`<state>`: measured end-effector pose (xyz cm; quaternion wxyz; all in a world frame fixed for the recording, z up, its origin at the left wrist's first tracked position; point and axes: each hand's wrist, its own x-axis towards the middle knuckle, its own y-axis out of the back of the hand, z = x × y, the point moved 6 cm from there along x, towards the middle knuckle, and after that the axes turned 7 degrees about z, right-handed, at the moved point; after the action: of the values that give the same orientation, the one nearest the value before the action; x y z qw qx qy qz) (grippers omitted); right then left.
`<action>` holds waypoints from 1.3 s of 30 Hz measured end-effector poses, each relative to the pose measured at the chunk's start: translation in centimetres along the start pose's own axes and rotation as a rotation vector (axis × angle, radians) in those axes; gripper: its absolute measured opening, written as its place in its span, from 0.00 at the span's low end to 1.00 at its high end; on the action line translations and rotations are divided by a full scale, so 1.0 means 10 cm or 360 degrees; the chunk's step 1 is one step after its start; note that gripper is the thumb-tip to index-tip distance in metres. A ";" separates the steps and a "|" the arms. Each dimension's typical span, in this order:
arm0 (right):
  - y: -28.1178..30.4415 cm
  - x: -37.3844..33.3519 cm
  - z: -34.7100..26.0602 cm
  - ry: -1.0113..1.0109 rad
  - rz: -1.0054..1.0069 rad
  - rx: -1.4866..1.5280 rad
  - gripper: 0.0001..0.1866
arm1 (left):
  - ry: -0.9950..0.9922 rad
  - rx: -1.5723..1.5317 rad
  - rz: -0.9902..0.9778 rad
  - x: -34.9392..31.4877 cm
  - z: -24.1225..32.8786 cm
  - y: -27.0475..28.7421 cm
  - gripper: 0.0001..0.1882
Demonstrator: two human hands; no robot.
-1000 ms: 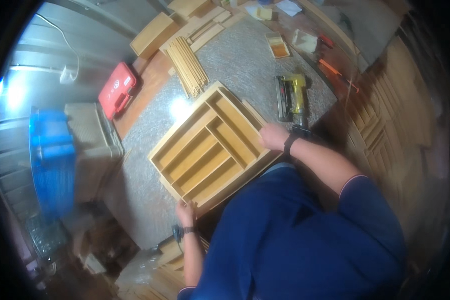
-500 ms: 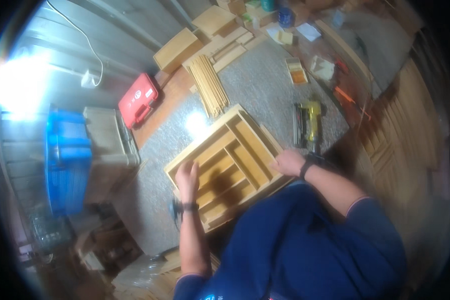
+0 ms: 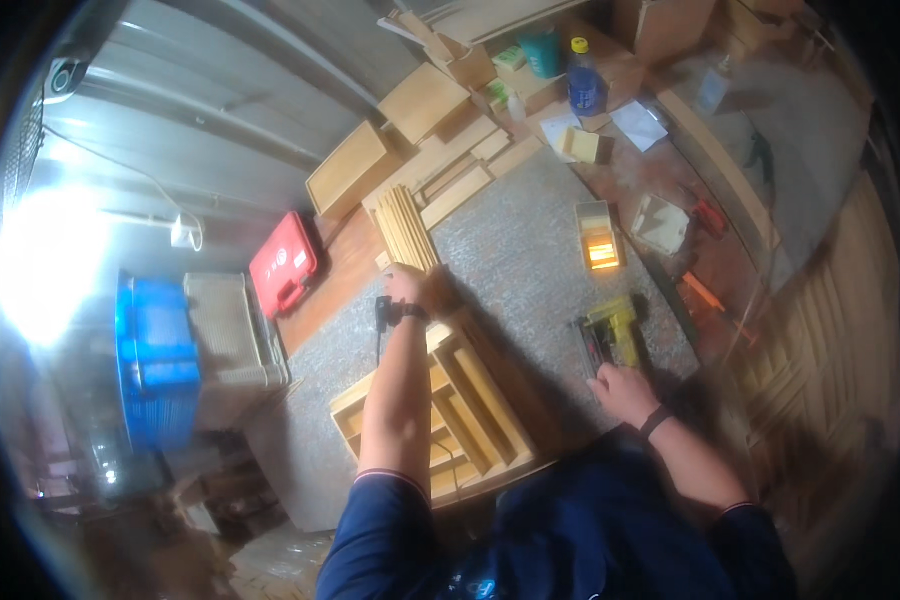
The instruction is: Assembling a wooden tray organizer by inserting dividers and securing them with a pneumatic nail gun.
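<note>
My left hand (image 3: 407,286) reaches across the tray to the near ends of a bundle of thin wooden strips (image 3: 405,225). Its fingers are curled at the strip ends, partly hidden by the hand itself. Under my left forearm lies a wooden divider tray (image 3: 475,400) with several long compartments; the forearm covers part of it. To the right, my right hand (image 3: 625,393) has its fingers closed on the near end of a yellow and black nail gun (image 3: 618,330), which lies on its side on the grey tabletop (image 3: 530,240).
At the left stand a red carrying case (image 3: 286,265) and blue crates (image 3: 158,360). Wooden boxes (image 3: 355,170) line the back. Beyond the nail gun are a small open box (image 3: 598,235), a white container (image 3: 660,224), an orange-handled tool (image 3: 705,292) and a blue bottle (image 3: 583,80).
Both hands have left the tray's sides. My left hand has moved forward to the strips, and my right hand has gone rightward onto the nail gun. The view has shifted.
</note>
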<state>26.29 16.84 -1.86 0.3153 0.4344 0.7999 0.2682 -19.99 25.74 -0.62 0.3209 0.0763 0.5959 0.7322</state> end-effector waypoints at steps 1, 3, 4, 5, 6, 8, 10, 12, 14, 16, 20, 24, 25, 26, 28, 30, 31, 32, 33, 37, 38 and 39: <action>0.02 0.05 -0.01 0.0056 -0.0007 0.0028 0.17 | 0.0031 0.0059 0.0118 -0.06 0.04 0.05 0.51; 0.05 0.10 0.02 0.0111 0.0017 0.0041 0.16 | 0.0144 0.0166 0.0146 -0.21 0.26 0.11 0.49; 0.05 0.12 0.03 0.0118 0.0007 0.0050 0.16 | 0.0154 0.0175 0.0152 -0.24 0.35 0.13 0.49; 0.06 0.14 0.03 0.0149 0.0025 0.0016 0.16 | 0.0166 0.0196 0.0111 -0.27 0.44 0.12 0.48; 0.07 0.14 0.05 0.0173 0.0046 -0.0021 0.16 | 0.0174 0.0216 0.0065 -0.31 0.50 0.08 0.46; 0.07 0.13 0.10 0.0170 0.0055 -0.0025 0.16 | 0.0095 0.0180 0.0151 -0.37 0.55 0.03 0.41; 0.07 0.13 0.06 0.0181 0.0029 -0.0001 0.16 | -0.0039 0.0117 0.0262 -0.28 0.44 -0.01 0.38; 0.10 0.12 0.10 0.0175 0.0036 -0.0020 0.16 | -0.0025 0.0010 0.0292 -0.24 0.40 -0.09 0.32; 0.13 0.11 0.11 0.0168 0.0047 -0.0041 0.16 | 0.0130 -0.0386 0.0039 -0.13 0.31 -0.21 0.30; 0.13 0.12 0.07 0.0135 0.0053 0.0004 0.17 | 0.0130 -0.0484 0.0101 0.00 0.14 -0.24 0.23; 0.08 0.12 0.04 0.0047 0.0034 0.0001 0.17 | 0.0084 -0.0576 0.0169 0.17 -0.06 -0.30 0.17; 0.08 0.08 -0.15 -0.0029 0.0061 0.0176 0.15 | 0.0191 -0.0894 0.0097 0.29 -0.56 -0.27 0.18; 0.10 0.07 -0.26 -0.0056 0.0081 0.0265 0.15 | 0.0236 -0.1165 0.0075 0.29 -0.71 -0.20 0.17; 0.08 0.09 -0.38 -0.0072 0.0093 0.0358 0.16 | 0.0283 -0.1437 0.0068 0.25 -0.89 -0.11 0.17; 0.14 0.17 -0.48 -0.0100 0.0190 0.0458 0.17 | 0.0053 -0.1564 -0.0120 -0.18 -0.49 -0.04 0.14; 0.18 0.31 -0.73 0.0004 0.0357 0.0662 0.16 | -0.0194 -0.1355 -0.0314 -0.84 -0.18 -0.02 0.13; 0.12 0.41 -0.91 0.0085 0.0365 0.0789 0.16 | -0.0271 -0.1323 -0.0401 -1.21 -0.19 0.00 0.11; 0.02 0.58 -1.02 0.0035 0.0282 0.0839 0.18 | -0.0282 -0.1229 -0.0509 -1.50 -0.22 -0.10 0.10; -0.19 0.69 -1.07 0.0036 0.0207 0.0954 0.19 | -0.0345 -0.1164 -0.0504 -1.82 -0.27 -0.11 0.11; -0.48 0.80 -1.43 0.0061 -0.0028 0.0986 0.13 | -0.0562 -0.0708 -0.0278 -2.45 -0.53 -0.13 0.13; -0.54 0.74 -1.45 0.0034 -0.0088 0.0978 0.12 | -0.0532 -0.0638 -0.0290 -2.51 -0.63 -0.18 0.13; -0.56 0.70 -1.43 0.0016 -0.0096 0.0975 0.12 | -0.0522 -0.0636 -0.0306 -2.51 -0.69 -0.20 0.13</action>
<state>9.81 17.98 1.74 0.1734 0.4839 0.8578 0.0072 -3.00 6.11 2.39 0.4898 0.0720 0.3842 0.7793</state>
